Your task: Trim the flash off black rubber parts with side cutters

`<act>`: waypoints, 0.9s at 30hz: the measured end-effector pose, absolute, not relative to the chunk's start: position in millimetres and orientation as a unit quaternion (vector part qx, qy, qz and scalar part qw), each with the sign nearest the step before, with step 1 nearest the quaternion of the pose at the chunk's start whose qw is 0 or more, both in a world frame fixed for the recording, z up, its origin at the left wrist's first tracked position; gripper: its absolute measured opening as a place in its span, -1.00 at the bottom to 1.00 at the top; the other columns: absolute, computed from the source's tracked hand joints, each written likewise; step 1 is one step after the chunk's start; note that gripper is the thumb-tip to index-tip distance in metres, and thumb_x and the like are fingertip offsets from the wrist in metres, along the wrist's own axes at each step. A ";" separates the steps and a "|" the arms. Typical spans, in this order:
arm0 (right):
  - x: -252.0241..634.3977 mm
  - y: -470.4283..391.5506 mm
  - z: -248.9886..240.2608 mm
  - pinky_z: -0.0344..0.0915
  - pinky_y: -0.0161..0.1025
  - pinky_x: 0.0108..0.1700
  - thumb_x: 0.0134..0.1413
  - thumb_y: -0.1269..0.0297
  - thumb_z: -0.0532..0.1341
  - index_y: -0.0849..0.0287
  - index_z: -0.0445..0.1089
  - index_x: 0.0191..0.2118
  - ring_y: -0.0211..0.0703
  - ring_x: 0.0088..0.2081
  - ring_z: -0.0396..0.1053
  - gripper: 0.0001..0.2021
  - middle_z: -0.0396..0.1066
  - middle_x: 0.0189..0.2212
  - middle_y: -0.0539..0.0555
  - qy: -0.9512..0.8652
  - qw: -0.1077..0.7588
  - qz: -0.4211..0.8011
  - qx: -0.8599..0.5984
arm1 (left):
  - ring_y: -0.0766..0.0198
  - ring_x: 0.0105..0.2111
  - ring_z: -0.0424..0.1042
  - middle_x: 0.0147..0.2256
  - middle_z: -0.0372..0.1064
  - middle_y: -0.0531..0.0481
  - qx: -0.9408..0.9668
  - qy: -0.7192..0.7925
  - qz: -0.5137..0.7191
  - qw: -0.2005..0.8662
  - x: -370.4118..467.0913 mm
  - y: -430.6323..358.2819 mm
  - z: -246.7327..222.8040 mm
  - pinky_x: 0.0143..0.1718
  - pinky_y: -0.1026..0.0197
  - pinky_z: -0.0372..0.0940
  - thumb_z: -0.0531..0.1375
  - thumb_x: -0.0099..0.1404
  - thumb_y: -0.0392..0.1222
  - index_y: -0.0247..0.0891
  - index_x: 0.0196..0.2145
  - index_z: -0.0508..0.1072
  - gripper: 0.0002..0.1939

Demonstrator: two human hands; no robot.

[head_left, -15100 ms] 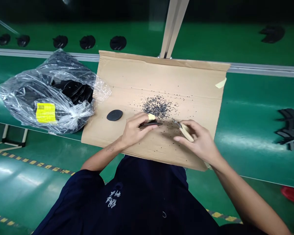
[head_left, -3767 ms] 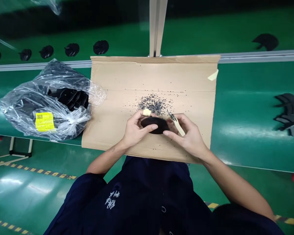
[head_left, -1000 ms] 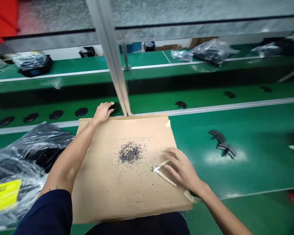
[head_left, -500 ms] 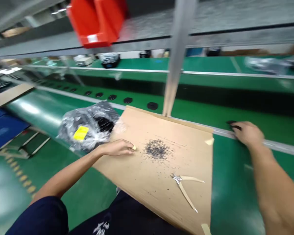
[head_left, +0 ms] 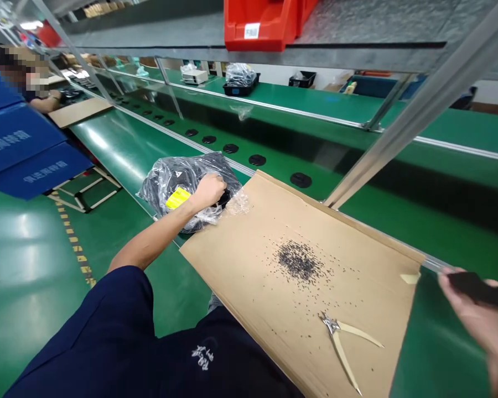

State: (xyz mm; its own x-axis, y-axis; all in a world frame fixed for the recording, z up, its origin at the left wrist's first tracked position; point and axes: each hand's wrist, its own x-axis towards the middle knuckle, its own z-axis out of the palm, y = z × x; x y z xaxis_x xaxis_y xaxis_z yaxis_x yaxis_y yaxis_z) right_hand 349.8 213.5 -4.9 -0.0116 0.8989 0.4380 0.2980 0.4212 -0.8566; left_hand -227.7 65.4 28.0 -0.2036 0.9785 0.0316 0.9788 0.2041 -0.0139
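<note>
My left hand (head_left: 209,190) is at the open mouth of a clear plastic bag (head_left: 157,179) filled with black parts. Its fingers are curled down, their tips hidden against the black pieces, and what they grip does not show. A yellow label (head_left: 177,198) sits on the bag. At the right edge, my right hand (head_left: 473,315), smeared by motion, is closed on a flat black plastic part (head_left: 481,288). Between the hands, a pile of small black bits (head_left: 299,261) and cream-handled nippers (head_left: 336,334) with spread handles lie on a cardboard sheet (head_left: 249,293).
A row of round black parts (head_left: 257,160) lies along the green belt behind the cardboard. A metal post (head_left: 382,132) rises at its far edge. Red bins (head_left: 255,27) hang overhead. Blue boxes (head_left: 29,143) and another person's arm (head_left: 45,103) are at the left.
My left hand has gone from the cardboard up to the bag. My right hand, holding a black part, has drawn back from the belt. The view has swung left.
</note>
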 end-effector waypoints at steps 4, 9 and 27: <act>322.7 137.5 -6.4 0.45 0.38 -0.04 0.24 -0.26 0.04 -0.20 0.61 -0.45 0.42 0.15 0.45 -0.51 0.58 -0.06 0.25 -0.481 0.469 0.534 -0.514 | -0.12 -0.03 0.45 -0.17 0.49 -0.25 -0.627 -0.778 -0.027 0.027 -233.8 56.5 28.4 -0.17 0.08 0.27 0.24 0.33 -0.17 -0.28 -0.29 0.52 -0.88; 285.2 82.5 -5.3 0.50 0.34 0.07 0.09 0.05 0.38 -0.06 0.59 -0.30 0.47 0.10 0.49 -0.86 0.54 -0.01 0.26 -0.453 0.362 0.600 -0.551 | 0.17 -0.39 0.38 -0.43 0.39 -0.04 -0.607 -0.791 -0.069 -0.027 -245.6 46.9 19.8 -0.40 0.19 0.06 0.34 0.26 -0.03 -0.22 -0.48 0.32 -0.67; 161.7 44.6 -6.6 0.54 -0.24 -0.42 -0.02 0.02 0.47 0.16 0.47 -0.12 -0.11 -0.27 0.51 -0.58 0.49 -0.19 0.10 -0.549 0.256 0.694 -0.389 | 0.44 -0.59 0.40 -0.45 0.42 0.09 -0.568 -0.488 -0.501 -0.434 -81.5 15.9 -10.7 -0.60 0.41 0.36 0.34 0.25 0.24 -0.27 -0.19 0.44 -0.51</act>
State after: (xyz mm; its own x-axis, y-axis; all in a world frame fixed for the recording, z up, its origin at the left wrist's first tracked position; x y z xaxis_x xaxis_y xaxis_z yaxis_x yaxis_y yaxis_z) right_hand 161.7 44.6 -6.6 -0.5660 0.7821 -0.2605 0.0723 -0.2676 -0.9608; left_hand -81.5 15.9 -10.7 0.0211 0.9892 0.1451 0.1203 -0.1466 0.9819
